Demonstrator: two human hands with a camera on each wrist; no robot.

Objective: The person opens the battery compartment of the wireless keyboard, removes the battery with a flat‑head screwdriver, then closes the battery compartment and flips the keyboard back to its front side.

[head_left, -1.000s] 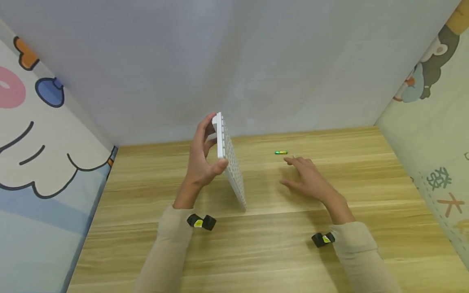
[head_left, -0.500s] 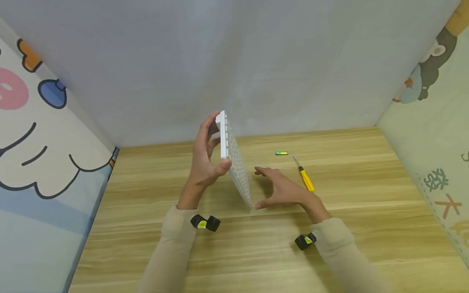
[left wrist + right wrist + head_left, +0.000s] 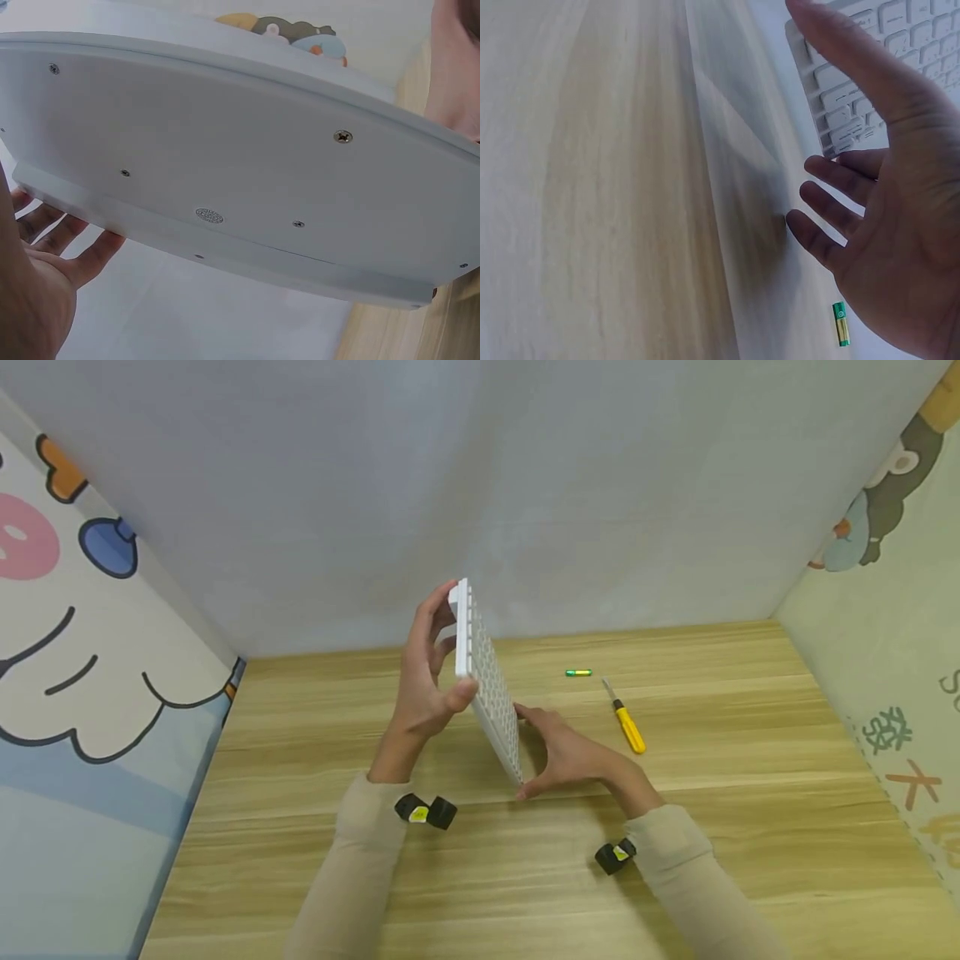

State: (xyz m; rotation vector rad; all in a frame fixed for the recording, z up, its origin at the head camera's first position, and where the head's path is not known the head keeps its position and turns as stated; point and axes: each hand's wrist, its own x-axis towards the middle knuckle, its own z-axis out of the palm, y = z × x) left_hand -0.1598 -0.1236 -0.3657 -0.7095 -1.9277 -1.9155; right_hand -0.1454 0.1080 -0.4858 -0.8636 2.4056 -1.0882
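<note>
A white keyboard (image 3: 493, 693) is held on a steep slant, its keys facing right. My left hand (image 3: 423, 685) grips its upper end, thumb at the near corner and fingers around the far one. At the lower end, the thumb and fingers of my right hand (image 3: 562, 752) span the two corners and hold it. The left wrist view shows the keyboard's underside (image 3: 217, 165) with several screws and a small oval mark. Keys and the end corner show beside my right hand (image 3: 907, 195) in the right wrist view.
On the wooden table (image 3: 300, 860) lie a green-and-yellow battery (image 3: 578, 673) and, right of it, a screwdriver (image 3: 628, 727) with a yellow handle. A pale grey wall (image 3: 480, 493) rises behind, and printed curtains stand at both sides.
My right hand has moved left from over the screwdriver, uncovering it, to the keyboard's lower end and taken hold there. The left hand and keyboard have shifted slightly right and up.
</note>
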